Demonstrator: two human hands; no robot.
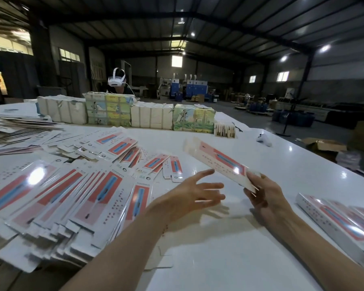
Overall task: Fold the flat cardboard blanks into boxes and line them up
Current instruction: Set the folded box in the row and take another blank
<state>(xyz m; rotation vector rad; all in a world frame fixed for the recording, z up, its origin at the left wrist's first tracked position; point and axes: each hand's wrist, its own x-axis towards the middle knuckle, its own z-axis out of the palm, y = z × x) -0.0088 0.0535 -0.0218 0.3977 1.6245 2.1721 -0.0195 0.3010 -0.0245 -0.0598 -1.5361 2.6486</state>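
Few boxes (340, 223) lined up at right on tabletop (219, 259). Dozens of blanks (72, 196) heaped left, unfolded. Early stage. Pinching near end of one raised box (219, 162) with right hand (263, 198) fingers; left hand (195, 194) spread wide, empty.

The carton (219, 162) you hold is long and narrow, white with a red-and-blue printed panel. It slants upward in the air, blurred, its near end pinched in your right hand (263, 196). To your left the flat blanks (72, 196) lie fanned in an overlapping glossy heap, print side up. At your right, finished boxes (340, 223) lie side by side, touching.
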